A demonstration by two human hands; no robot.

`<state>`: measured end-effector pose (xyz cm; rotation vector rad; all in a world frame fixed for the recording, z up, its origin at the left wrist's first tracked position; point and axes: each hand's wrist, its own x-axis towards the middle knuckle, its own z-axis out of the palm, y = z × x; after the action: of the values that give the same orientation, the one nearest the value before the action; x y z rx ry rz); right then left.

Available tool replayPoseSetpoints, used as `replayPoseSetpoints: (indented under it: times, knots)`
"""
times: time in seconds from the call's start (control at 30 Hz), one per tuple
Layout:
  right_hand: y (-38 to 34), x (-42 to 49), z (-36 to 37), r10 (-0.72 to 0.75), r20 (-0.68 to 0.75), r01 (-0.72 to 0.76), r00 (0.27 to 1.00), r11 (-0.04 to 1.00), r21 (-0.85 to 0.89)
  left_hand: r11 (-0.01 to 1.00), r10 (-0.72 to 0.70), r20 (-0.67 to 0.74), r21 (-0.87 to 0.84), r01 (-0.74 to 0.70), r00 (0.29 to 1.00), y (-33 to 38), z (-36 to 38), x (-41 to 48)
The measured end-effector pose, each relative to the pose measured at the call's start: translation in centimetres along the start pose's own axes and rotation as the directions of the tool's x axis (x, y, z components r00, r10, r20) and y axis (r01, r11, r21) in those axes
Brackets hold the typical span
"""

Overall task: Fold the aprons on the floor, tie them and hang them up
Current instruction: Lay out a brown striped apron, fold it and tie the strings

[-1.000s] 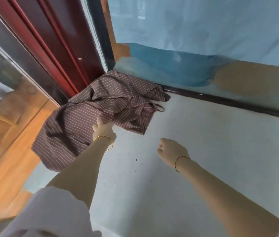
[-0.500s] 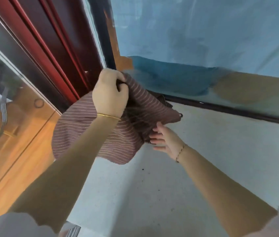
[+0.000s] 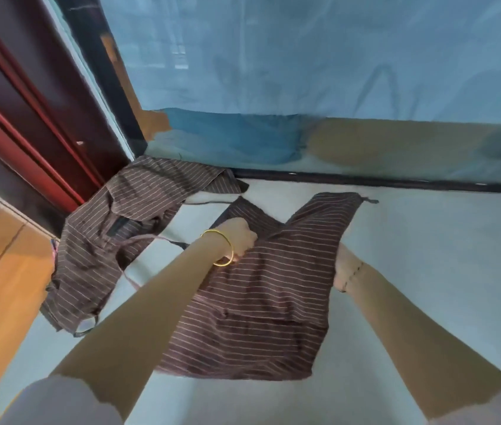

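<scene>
Whereas half a second ago one bunched bundle hung from the raised left hand, two pieces now show. At left, a crumpled apron (image 3: 114,240) lies on the floor (image 3: 427,271) beside the door frame (image 3: 28,133). In the centre, the left hand (image 3: 238,237), its fingers curled, pinches the upper edge of the spread apron (image 3: 261,302). At right, the right hand (image 3: 342,268) meets the cloth's side edge. Its fingers are hidden behind the cloth, so their state cannot be told.

Striped cloth aprons (image 3: 261,289) (matt), glossy wood door frame (image 3: 28,124), shiny metal bangle (image 3: 223,250)
</scene>
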<state>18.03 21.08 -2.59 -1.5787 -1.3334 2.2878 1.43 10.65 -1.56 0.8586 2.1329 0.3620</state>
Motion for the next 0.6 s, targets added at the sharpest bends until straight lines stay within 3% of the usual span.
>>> replayPoseSetpoints:
  times: [0.07, 0.17, 0.23, 0.33, 0.43, 0.53, 0.6]
  knots:
    - [0.3, -0.2, -1.2, 0.01, -0.012, -0.01, 1.0, 1.0, -0.013, 0.996, 0.09, -0.176, 0.007, -0.091, 0.98, 0.5, 0.5, 1.3]
    - [0.7, -0.8, -3.5, 0.025, 0.022, -0.024, 0.999, 0.999, -0.029, 0.994, 0.097, -0.13, 0.058, -0.09, 0.987, 0.6, 2.3, 3.0]
    - [1.0, -1.8, -5.1, 0.094, 0.068, -0.082, 0.993, 0.985, -0.152, 0.983, 0.037, -0.104, 0.18, -0.018, 0.994, -0.4, 4.1, 4.4]
    - [1.9, -1.8, -8.3, 0.188, -0.108, -0.216, 0.976, 0.83, -0.514, 0.928, -0.156, 0.034, 0.349, 0.134, 0.987, -2.4, 7.6, 5.7]
    - [3.9, 0.8, -12.2, 0.028, -0.301, -0.228, 0.953, 0.722, -0.653, 0.9, -0.275, 0.048, 0.365, 0.24, 0.96, -3.7, 10.7, 5.7]
    - [4.4, 0.5, -13.8, 0.007, -0.345, -0.202, 0.939, 0.823, -0.531, 0.902, -0.248, -0.082, 0.343, 0.261, 0.965, -3.2, 12.3, 6.1]
    - [4.2, 0.0, -14.0, -0.045, -0.357, -0.168, 0.933, 0.823, -0.543, 0.893, -0.235, -0.141, 0.361, 0.271, 0.962, -2.9, 12.9, 6.2]
